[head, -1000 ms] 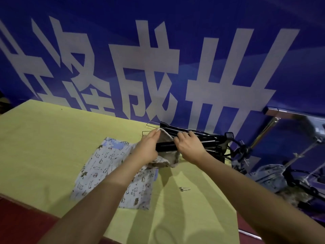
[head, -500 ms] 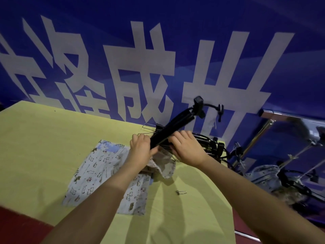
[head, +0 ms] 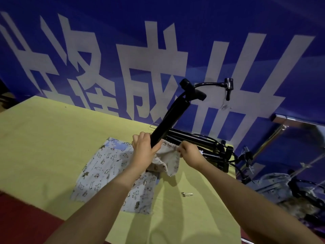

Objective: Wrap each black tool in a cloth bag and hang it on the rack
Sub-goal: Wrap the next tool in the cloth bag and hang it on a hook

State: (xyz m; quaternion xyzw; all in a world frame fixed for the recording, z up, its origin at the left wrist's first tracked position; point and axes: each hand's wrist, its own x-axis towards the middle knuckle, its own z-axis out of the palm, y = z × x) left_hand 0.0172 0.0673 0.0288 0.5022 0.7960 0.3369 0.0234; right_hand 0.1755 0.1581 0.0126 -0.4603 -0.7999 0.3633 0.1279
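On the yellow table (head: 44,138), the left hand (head: 143,152) grips a black pump (head: 168,118) tilted up w/ its lower end in a beige cloth bag (head: 167,159), whose rim the right hand (head: 190,154) pinches. More printed bags (head: 105,169) lie flat underneath; more pumps (head: 207,148) are piled just behind, partly hidden. Blue banner (head: 246,23) behind has big white characters, incl. 成, edges cut off.

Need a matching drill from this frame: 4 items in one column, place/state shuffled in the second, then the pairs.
Items
1. black pump
2. beige bag
3. printed cloth
4. safety pin

States
A. lies flat on the yellow table
B. tilted up, lower end in the bag's mouth
C. small, lying on the table near the right forearm
D. mouth pulled open, right hand pinching its rim

The left hand grips the pump.

Pairs: 1-B, 2-D, 3-A, 4-C
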